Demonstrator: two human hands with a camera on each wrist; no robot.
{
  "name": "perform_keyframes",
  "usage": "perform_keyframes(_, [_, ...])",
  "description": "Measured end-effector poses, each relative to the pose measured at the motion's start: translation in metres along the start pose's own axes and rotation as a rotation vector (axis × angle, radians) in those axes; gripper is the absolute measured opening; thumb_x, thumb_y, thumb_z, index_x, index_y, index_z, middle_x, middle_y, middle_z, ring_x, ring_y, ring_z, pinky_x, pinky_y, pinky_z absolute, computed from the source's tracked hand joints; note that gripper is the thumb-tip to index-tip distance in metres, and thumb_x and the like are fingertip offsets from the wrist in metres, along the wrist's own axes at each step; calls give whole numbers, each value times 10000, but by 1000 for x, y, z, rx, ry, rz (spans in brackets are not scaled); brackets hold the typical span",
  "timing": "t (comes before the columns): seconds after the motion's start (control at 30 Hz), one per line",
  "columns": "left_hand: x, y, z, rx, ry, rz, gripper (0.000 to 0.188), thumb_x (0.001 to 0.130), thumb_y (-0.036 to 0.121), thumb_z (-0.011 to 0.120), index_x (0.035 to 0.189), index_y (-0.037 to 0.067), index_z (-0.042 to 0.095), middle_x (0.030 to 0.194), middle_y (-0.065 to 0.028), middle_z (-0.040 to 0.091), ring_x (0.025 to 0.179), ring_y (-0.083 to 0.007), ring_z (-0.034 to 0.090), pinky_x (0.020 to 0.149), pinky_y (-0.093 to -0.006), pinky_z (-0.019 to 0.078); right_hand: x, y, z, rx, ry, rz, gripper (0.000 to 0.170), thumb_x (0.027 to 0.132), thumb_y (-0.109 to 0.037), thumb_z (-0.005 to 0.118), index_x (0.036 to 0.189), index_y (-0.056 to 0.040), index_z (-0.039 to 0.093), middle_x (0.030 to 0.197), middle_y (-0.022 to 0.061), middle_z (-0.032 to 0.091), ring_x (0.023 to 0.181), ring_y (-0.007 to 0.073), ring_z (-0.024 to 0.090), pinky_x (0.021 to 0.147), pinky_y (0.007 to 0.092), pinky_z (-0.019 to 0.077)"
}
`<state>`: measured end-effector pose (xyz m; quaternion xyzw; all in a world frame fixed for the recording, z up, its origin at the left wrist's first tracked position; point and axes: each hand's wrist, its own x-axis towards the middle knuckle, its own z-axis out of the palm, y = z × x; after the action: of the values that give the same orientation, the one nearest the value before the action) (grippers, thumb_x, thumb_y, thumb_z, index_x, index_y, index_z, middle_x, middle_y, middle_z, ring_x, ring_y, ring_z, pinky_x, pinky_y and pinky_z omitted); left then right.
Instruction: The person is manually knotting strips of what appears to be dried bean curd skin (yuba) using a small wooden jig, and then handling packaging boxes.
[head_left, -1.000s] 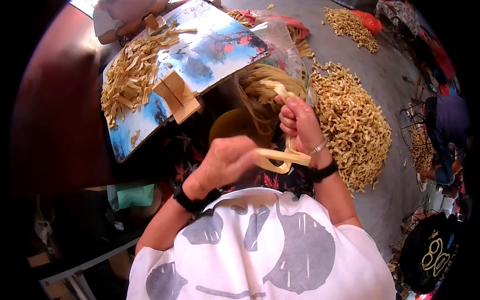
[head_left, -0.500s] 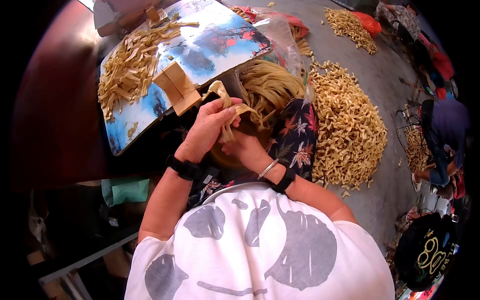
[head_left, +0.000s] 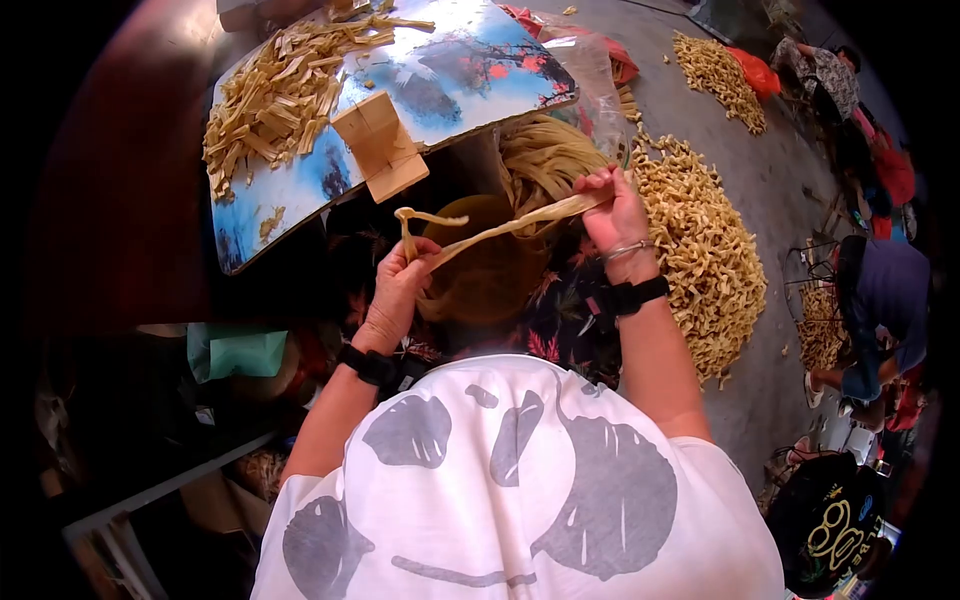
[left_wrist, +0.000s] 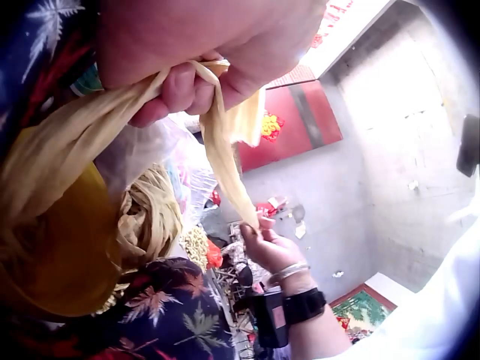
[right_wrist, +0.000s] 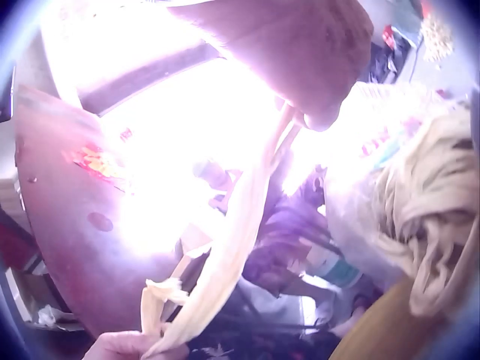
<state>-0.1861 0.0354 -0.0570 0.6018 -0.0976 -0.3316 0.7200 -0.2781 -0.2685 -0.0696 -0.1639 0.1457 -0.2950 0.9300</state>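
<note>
Pinching pale strip (head_left: 520, 222) with left hand (head_left: 395, 283) and, at far end, right hand (head_left: 618, 215); stretched between both above yellow basin (head_left: 490, 285). Probably light, soft, pliable, could tear if yanked; best gripped near ends.

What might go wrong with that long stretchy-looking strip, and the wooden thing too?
The pale strip runs nearly straight from the left hand to the right hand, so a hard tug might tear it or slip it free. The wooden block sits at the table's edge; unless it's fixed, a bump might knock it off.
</note>
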Motion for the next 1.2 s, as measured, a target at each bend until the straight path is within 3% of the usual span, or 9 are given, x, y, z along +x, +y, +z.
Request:
perform_keyframes(0.27, [30,-39,-2,863,-153,138,234,906,192,625,1061,19,649,906,-114,660,817,-225,614,734,-326,486,-23,-14,38,-1629,-73,-157,327,1031,-298,484,903,-41,641,854,-5,628,795,118,563,730,270,456])
perform_keyframes(0.3, [25,-30,7,1058,-161,236,309,892,230,653,1092,-6,636,967,-193,673,889,-313,643,807,-373,500,-35,-14,53,-1389,2,115,303,1032,-295,493,938,-48,640,851,-11,611,749,87,541,668,228,457])
perform_keyframes(0.4, [21,-33,14,1052,-49,409,334,902,263,642,1119,8,644,976,-198,681,917,-337,650,832,-369,506,-47,7,51,-864,-145,237,231,1026,-248,519,969,-55,632,870,-16,604,704,60,517,618,209,466])
perform_keyframes(0.53, [11,-8,18,5,-417,-393,515,966,503,547,1090,19,668,935,-117,704,914,-249,666,854,-356,510,-74,35,79,-781,-232,338,181,999,-159,572,1106,-27,633,957,9,630,823,67,600,730,234,549])
perform_keyframes(0.67, [13,6,17,-412,-397,-584,532,970,542,519,1069,36,652,966,-82,697,901,-198,658,890,-355,499,-84,57,70,-900,-335,379,216,1006,-134,552,1161,-12,640,1008,20,655,862,84,611,784,237,530])
perform_keyframes(0.73, [10,16,20,-515,-338,-570,478,974,502,541,1068,45,644,985,-83,692,890,-191,653,905,-364,493,-91,70,65,-1300,-612,61,197,1009,-139,544,1052,-2,679,979,18,653,829,86,607,748,221,501])
perform_keyframes(0.8, [8,14,22,-456,-239,-458,334,971,360,604,1073,44,638,979,-64,673,840,-152,645,813,-322,524,-110,78,69,-1211,-618,195,205,1010,-143,541,1012,10,678,937,23,641,765,85,621,717,215,498])
perform_keyframes(1.1, [6,8,10,371,-211,-224,122,952,74,571,1033,37,654,829,-24,610,715,-111,583,614,-261,490,-110,84,59,-1593,-578,-523,81,949,-88,603,959,-10,624,850,76,614,722,156,652,552,240,537])
perform_keyframes(1.2, [3,2,8,777,-243,480,132,895,17,588,1014,30,643,808,-78,601,673,-199,608,591,-296,493,-108,95,58,-1306,-404,-193,155,996,-161,549,972,-22,614,898,80,628,768,143,651,543,247,553])
